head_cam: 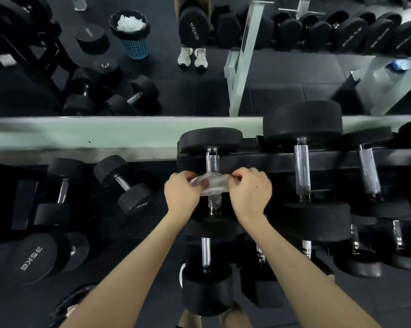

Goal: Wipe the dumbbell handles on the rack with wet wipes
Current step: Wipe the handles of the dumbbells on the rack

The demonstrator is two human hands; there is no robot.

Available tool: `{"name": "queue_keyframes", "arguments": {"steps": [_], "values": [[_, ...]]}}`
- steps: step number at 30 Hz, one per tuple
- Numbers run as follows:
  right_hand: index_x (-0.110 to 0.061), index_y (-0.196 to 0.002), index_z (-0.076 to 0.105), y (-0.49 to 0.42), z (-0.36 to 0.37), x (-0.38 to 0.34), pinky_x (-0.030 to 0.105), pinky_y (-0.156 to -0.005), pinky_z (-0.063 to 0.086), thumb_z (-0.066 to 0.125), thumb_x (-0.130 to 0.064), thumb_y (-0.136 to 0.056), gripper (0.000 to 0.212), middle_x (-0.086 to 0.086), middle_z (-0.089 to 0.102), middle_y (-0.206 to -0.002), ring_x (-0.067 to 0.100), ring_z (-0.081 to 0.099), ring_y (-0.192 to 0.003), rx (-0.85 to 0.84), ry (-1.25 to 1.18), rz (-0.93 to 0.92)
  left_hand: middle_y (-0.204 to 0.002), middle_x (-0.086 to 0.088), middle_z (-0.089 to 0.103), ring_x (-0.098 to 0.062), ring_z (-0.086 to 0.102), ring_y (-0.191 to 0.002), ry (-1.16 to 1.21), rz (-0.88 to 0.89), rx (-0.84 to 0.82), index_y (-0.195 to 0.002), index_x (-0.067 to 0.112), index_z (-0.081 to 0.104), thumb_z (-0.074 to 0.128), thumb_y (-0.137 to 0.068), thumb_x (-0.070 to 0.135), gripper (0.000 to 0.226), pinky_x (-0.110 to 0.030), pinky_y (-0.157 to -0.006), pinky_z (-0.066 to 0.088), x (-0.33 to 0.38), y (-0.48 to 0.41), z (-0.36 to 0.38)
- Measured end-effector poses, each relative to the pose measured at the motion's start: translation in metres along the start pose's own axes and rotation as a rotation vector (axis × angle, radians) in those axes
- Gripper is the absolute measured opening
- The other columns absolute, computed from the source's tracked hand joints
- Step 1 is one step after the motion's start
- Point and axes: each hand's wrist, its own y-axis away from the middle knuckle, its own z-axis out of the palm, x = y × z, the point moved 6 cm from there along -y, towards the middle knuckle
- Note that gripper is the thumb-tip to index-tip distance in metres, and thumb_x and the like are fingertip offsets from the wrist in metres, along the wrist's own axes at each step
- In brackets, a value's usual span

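A black dumbbell lies on the top tier of the black rack (247, 162), its knurled steel handle (212, 162) running away from me. A crumpled white wet wipe (210, 184) is stretched across the middle of that handle. My left hand (182, 194) pinches the wipe's left end and my right hand (250, 188) pinches its right end, one on each side of the handle. The wipe hides the handle's middle section.
More dumbbells with steel handles (302, 169) sit on the rack to the right and on the lower tier (205, 252). Loose dumbbells (124, 183) lie on the floor at left. A mirror behind reflects a blue bin (134, 43) holding white wipes.
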Motion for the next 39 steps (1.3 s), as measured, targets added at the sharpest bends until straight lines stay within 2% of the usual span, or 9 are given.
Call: {"name": "queue_keyframes", "arguments": {"steps": [5,9,13,17,23,27,32,36,39], "values": [[-0.015,-0.096,0.072,0.007,0.026,0.002,0.027,-0.074,0.045,0.062,-0.041,-0.086,0.030,0.001,0.072,-0.091,0.018,0.065,-0.088,-0.382,-0.352,0.133,-0.085,0.000,0.067,-0.013,0.061,-0.078,0.093,-0.049,0.010,-0.091,0.011,0.068,0.071,-0.080,0.024,0.017,-0.019,-0.064,0.045,-0.003,0.002,0.007],[-0.012,-0.077,0.074,0.011,0.039,0.008,0.038,-0.074,0.054,0.071,-0.036,-0.080,0.024,0.004,0.074,-0.075,0.020,0.070,-0.077,-0.462,-0.651,0.295,-0.080,-0.007,0.074,-0.024,0.071,-0.082,0.436,-0.247,-0.164,-0.089,0.018,0.073,0.067,-0.086,0.027,0.012,-0.039,-0.081,0.056,-0.010,0.009,0.023],[-0.021,-0.065,0.068,0.014,0.049,0.011,0.020,-0.062,0.052,0.073,-0.031,-0.081,0.019,0.003,0.073,-0.075,0.008,0.066,-0.066,-0.573,-0.791,0.443,-0.062,0.003,0.065,-0.003,0.058,-0.056,0.420,-0.335,-0.200,-0.087,0.010,0.074,0.070,-0.082,0.038,0.029,-0.020,-0.062,0.048,-0.015,0.011,0.023],[-0.014,-0.072,0.073,0.010,0.054,0.007,0.015,-0.059,0.049,0.074,-0.026,-0.081,0.015,0.001,0.073,-0.069,0.008,0.068,-0.066,-0.603,-0.934,0.469,-0.088,-0.007,0.074,-0.019,0.070,-0.086,0.606,-0.341,-0.188,-0.100,0.007,0.072,0.070,-0.083,0.023,0.023,-0.029,-0.083,0.055,-0.007,0.010,0.028],[-0.013,-0.079,0.074,-0.009,0.059,-0.002,0.025,-0.073,0.055,0.071,-0.016,-0.082,0.006,0.005,0.074,-0.078,0.017,0.072,-0.078,-0.548,-1.078,0.489,-0.091,-0.007,0.073,-0.021,0.068,-0.091,0.772,-0.423,-0.089,-0.091,0.012,0.071,0.069,-0.083,0.018,0.010,-0.029,-0.085,0.055,0.001,-0.006,0.035],[-0.016,-0.077,0.073,-0.015,0.064,-0.005,0.034,-0.080,0.057,0.071,-0.014,-0.082,0.005,0.006,0.074,-0.080,0.021,0.071,-0.081,-0.448,-1.055,0.516,-0.080,0.000,0.073,-0.011,0.070,-0.078,0.903,-0.457,-0.028,-0.091,0.010,0.070,0.069,-0.083,0.014,0.009,-0.025,-0.080,0.056,0.011,-0.010,0.038],[-0.017,-0.095,0.070,-0.007,0.056,0.009,0.018,-0.074,0.051,0.075,-0.026,-0.079,0.019,-0.005,0.073,-0.091,0.007,0.068,-0.086,-0.496,-1.026,0.478,-0.106,-0.007,0.070,-0.019,0.065,-0.100,0.794,-0.444,-0.041,-0.113,0.005,0.065,0.074,-0.080,0.024,0.040,-0.031,-0.091,0.051,-0.001,-0.006,0.030],[-0.015,-0.073,0.072,-0.007,0.047,0.008,0.036,-0.072,0.053,0.073,-0.026,-0.081,0.013,0.006,0.072,-0.075,0.016,0.067,-0.076,-0.524,-0.802,0.293,-0.090,0.000,0.071,-0.006,0.066,-0.081,0.603,-0.374,-0.161,-0.092,0.016,0.068,0.071,-0.082,0.022,0.011,-0.015,-0.073,0.051,-0.007,0.001,0.024],[-0.007,-0.070,0.072,-0.010,0.034,0.006,0.037,-0.063,0.049,0.072,-0.024,-0.081,0.021,0.012,0.068,-0.064,0.023,0.062,-0.061,-0.389,-0.605,0.188,-0.077,-0.002,0.071,-0.012,0.067,-0.068,0.524,-0.329,-0.106,-0.087,0.011,0.072,0.076,-0.077,0.021,0.015,-0.023,-0.068,0.054,-0.005,0.001,0.019]]}}
